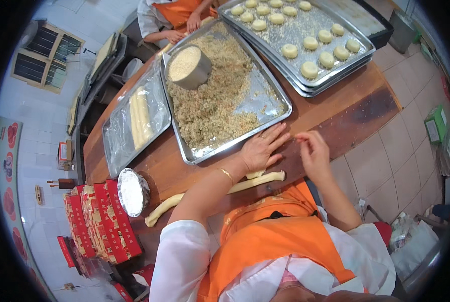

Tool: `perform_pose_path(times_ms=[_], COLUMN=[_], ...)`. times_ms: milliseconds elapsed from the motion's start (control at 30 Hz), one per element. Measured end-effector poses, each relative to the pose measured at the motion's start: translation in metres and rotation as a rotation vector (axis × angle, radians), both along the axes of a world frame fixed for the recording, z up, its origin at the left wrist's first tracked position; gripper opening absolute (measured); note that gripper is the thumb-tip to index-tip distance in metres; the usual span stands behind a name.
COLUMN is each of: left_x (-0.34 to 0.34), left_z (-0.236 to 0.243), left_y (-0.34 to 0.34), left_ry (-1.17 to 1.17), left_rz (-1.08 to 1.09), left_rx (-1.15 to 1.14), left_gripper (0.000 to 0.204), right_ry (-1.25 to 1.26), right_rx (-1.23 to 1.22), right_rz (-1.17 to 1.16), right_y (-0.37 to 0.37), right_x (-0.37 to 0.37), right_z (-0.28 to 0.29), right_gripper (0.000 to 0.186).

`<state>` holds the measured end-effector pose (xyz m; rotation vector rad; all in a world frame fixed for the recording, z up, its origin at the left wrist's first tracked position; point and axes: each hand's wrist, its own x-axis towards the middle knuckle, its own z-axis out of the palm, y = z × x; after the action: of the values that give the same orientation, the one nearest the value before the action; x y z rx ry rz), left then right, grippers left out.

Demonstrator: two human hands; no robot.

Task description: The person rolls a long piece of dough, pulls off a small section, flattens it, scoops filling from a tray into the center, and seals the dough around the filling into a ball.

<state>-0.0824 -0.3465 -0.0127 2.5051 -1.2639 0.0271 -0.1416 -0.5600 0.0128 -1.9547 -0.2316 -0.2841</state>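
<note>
Left hand lay splayed, no hold visible; right hand near-pinched, grip's contents unclear; dough rope lay along bench's near edge; step seemed dough portioning; next move called for light touch.

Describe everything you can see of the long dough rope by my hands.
The dough rope is pale cream-yellow, fairly smooth and soft-looking, slightly uneven along its length. It lies along the near side of the wooden table, its left end slanting down toward the person. The left forearm crosses over it, hiding its middle; whether they touch can't be told. Its right end is blunt and exposed, nearer the person than the left hand. Neither hand grips it.
</note>
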Motion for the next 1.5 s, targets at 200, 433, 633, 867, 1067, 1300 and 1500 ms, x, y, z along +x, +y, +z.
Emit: perform_pose_path(times_ms=[200,433,633,867,1067,1300,1500], left_x=[0.014,-0.001,-0.027,-0.048,-0.070,-0.052,-0.047], left_z=[-0.008,-0.007,-0.004,0.003,0.021,0.056,-0.008], left_y=[-0.014,-0.011,-0.010,0.027,0.043,0.026,0.000], left_ry=[-0.008,0.085,-0.037,0.261,0.132,-0.170,-0.374], left_rz=[-0.044,0.128,0.158,0.428,0.362,0.497,0.359], left_rx=[-0.114,-0.251,-0.130,-0.412,-0.026,-0.113,0.081], left_gripper=[0.063,0.064,0.065,0.041,0.041,0.018,0.022], right_ry=[0.017,-0.020,0.093,-0.048,0.013,0.084,0.082], right_rx=[-0.088,-0.049,-0.046,-0.124,-0.127,-0.111,-0.093], right_rz=[0.136,0.104,0.049,0.155,0.227,0.221,0.230], right_y=[0.003,0.002,-0.007,-0.003,0.001,-0.011,-0.020], right_x=[-0.031,-0.048,-0.051,-0.052,-0.064,-0.067,-0.070], right_z=[-0.007,-0.004,0.003,-0.002,-0.021,-0.027,-0.025], right_gripper=[0.018,0.016,0.016,0.013,0.010,0.008,0.009])
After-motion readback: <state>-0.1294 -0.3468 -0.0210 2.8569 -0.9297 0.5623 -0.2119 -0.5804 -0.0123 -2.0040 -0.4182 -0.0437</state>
